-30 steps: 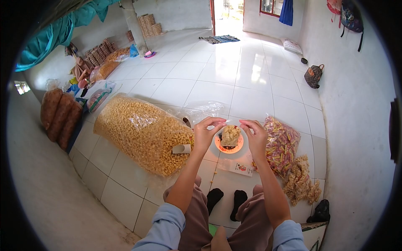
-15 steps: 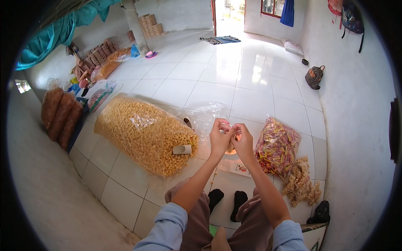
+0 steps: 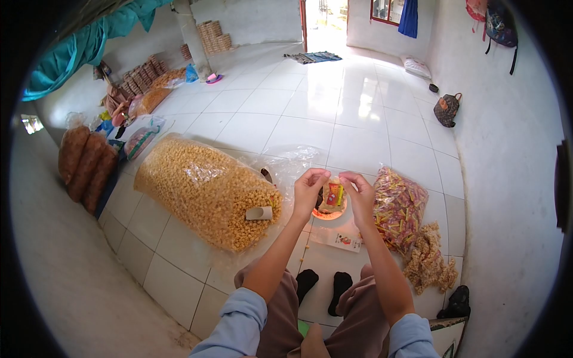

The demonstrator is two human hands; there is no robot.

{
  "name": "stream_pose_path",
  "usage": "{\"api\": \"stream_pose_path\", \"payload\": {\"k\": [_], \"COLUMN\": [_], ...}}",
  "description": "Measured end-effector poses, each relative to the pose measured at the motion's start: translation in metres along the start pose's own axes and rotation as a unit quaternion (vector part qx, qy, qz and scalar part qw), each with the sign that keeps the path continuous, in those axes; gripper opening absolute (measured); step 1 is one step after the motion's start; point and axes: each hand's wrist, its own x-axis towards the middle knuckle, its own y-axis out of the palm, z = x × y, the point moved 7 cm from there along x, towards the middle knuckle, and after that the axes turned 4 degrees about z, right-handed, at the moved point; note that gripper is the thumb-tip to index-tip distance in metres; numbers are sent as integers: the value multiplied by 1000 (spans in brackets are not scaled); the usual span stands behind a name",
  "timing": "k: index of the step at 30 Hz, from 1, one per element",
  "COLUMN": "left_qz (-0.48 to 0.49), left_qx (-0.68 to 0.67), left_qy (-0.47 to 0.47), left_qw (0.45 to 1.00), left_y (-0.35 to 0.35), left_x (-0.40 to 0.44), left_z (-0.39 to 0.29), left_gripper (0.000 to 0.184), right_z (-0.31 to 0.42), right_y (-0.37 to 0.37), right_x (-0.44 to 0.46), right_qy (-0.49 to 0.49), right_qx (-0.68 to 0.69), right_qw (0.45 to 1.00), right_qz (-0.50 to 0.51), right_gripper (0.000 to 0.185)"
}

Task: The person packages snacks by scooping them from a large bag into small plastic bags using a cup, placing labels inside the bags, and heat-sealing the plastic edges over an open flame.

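Two hands, left and right, apparently pinch a small filled packet between them.

We pinch the top of a small clear packet between the fingers of our left hand and right hand, above an orange-lit bowl. A large bag of yellow snacks, a scoop resting in its mouth, lies left; a bag of colourful sachets sits right.

Open tiles beyond the clear plastic, between bags.
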Motion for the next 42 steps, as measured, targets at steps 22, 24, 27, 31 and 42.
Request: {"api": "stream_pose_path", "payload": {"k": [22, 24, 27, 31, 42], "left_qz": [-15, 25, 24, -8, -1], "left_qx": [-50, -49, -23, 4, 301], "left_qy": [65, 111, 99, 118, 193], "left_qw": [997, 992, 995, 993, 934], "left_y": [-11, -6, -4, -8, -3], "left_x": [4, 4, 2, 2, -8], "left_z": [-11, -19, -22, -26, -64], "left_gripper": [17, 17, 15, 12, 14], "right_z": [19, 20, 25, 32, 30], "right_y": [-11, -10, -11, -11, -9], "right_x": [1, 0, -1, -2, 1], "right_qy": [-102, -98, -112, -134, -94], "right_qx": [5, -19, -54, -95, -130], "right_qw": [994, 994, 991, 985, 987], "right_qz": [-44, -36, -45, -45, -22], "right_gripper": [8, 6, 8, 11, 13]}}
